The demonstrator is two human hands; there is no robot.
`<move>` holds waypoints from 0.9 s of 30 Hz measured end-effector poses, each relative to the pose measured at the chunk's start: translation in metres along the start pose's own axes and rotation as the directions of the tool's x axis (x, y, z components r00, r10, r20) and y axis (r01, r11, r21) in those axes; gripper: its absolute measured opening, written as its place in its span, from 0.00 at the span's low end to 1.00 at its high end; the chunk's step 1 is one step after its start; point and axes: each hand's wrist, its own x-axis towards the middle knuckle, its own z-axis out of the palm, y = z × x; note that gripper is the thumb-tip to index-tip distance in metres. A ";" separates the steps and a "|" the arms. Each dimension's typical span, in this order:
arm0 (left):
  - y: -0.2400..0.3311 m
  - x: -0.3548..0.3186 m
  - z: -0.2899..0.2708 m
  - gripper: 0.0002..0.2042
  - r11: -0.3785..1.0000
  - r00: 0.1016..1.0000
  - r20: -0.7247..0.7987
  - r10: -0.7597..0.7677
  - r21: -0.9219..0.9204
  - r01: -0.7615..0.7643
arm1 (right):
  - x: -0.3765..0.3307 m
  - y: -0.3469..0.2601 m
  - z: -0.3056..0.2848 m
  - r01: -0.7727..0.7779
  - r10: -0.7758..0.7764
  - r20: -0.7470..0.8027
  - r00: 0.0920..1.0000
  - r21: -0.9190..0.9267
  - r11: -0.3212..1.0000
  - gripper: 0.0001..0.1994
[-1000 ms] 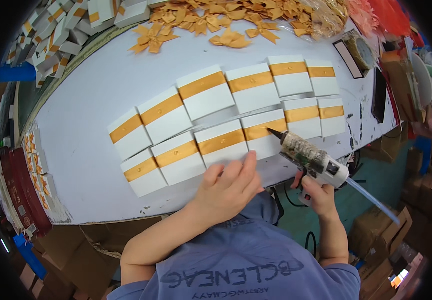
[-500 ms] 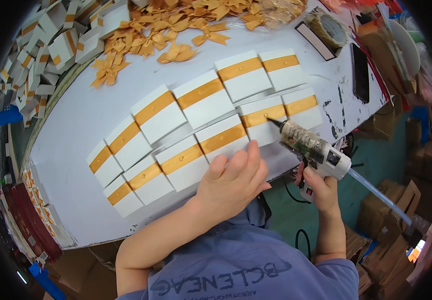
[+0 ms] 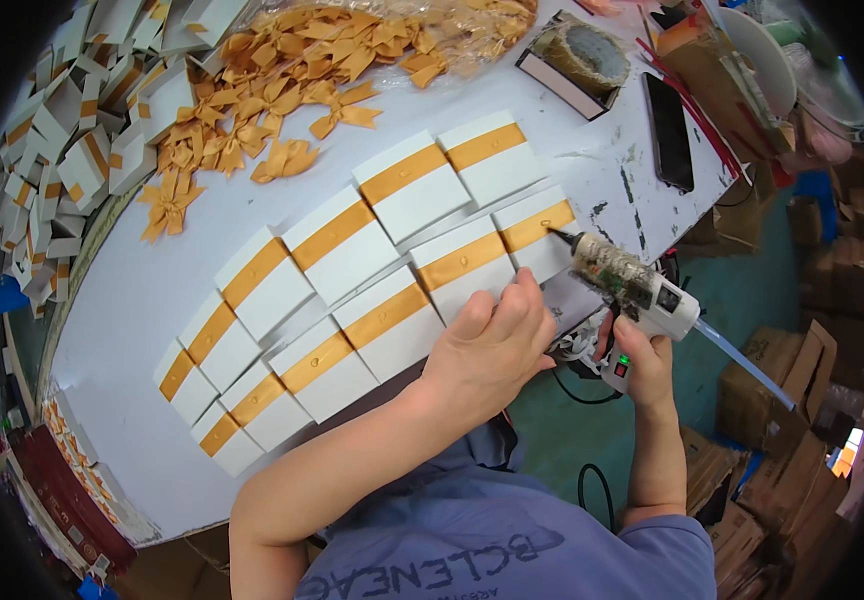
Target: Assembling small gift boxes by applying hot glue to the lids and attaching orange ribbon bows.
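Two curved rows of white boxes (image 3: 352, 252) lie on the table, each crossed by a gold ribbon band. Small clear glue blobs dot several bands. In my right hand (image 3: 644, 365) is a white hot glue gun (image 3: 674, 312) with a worn, stained barrel, a glue stick poking from its back. Its black nozzle tip meets or hovers just over the ribbon of the near row's rightmost box (image 3: 537, 228). My left hand (image 3: 487, 345) is at the near edge of that row, fingers loosely bent, holding nothing that I can see; whether its fingertips touch a box is unclear.
Gold ribbon bows (image 3: 302, 50) are heaped at the back. A pile of white boxes (image 3: 82, 160) fills the far left. Back right are a roll of tape (image 3: 592, 52) and a black phone (image 3: 668, 130). Cardboard boxes (image 3: 782, 390) stand on the floor at right.
The glue gun's tip has gone from the near row's second box from the right to its rightmost box. My left hand has shifted rightward along the row. The whole view has shifted.
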 end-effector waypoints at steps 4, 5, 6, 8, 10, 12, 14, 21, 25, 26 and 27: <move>-0.002 0.002 -0.007 0.22 0.997 0.998 -0.061 -0.005 -0.082 0.000 | 0.028 -0.027 -0.011 0.198 -0.206 0.020 0.978 0.185 0.963 0.15; -0.001 0.002 -0.008 0.22 0.997 0.997 -0.072 0.000 -0.077 -0.005 | 0.046 -0.040 -0.015 0.260 -0.258 -0.027 0.966 0.132 0.957 0.16; -0.001 -0.002 -0.012 0.21 0.991 0.991 -0.136 0.022 -0.126 -0.039 | 0.068 -0.053 -0.017 0.315 -0.310 -0.068 0.948 0.081 0.946 0.16; 0.000 -0.012 -0.020 0.21 0.985 0.979 -0.203 0.035 -0.158 -0.068 | 0.123 -0.077 -0.016 0.360 -0.359 -0.213 0.909 -0.038 0.932 0.17; 0.002 -0.020 -0.026 0.19 0.969 0.972 -0.233 0.039 -0.230 -0.094 | 0.170 -0.097 -0.018 0.258 -0.324 -0.244 0.914 -0.266 0.929 0.20; 0.000 -0.026 -0.031 0.17 0.966 0.972 -0.236 0.023 -0.245 -0.082 | 0.213 -0.103 -0.033 0.172 -0.253 -0.194 0.948 -0.358 0.918 0.20; -0.006 -0.039 -0.033 0.16 0.950 0.973 -0.230 -0.014 -0.306 -0.058 | 0.238 -0.103 -0.036 0.074 -0.180 -0.156 0.971 -0.520 0.851 0.23; -0.051 -0.111 -0.071 0.17 0.837 0.937 -0.128 -0.326 -0.500 0.223 | 0.216 -0.074 -0.028 0.241 -0.588 -0.321 0.742 -0.691 0.681 0.26; -0.074 -0.139 -0.082 0.17 0.771 0.881 -0.081 -0.465 -0.526 0.358 | 0.153 -0.084 0.062 0.557 -0.972 0.040 0.232 -0.824 0.099 0.18; -0.079 -0.141 -0.082 0.17 0.767 0.878 -0.076 -0.472 -0.526 0.367 | 0.138 -0.097 0.093 0.711 -0.895 0.238 0.378 -0.694 0.116 0.16; -0.085 -0.141 -0.083 0.16 0.744 0.866 -0.091 -0.491 -0.561 0.362 | 0.133 -0.103 0.117 0.775 -0.827 0.416 0.379 -0.631 0.037 0.14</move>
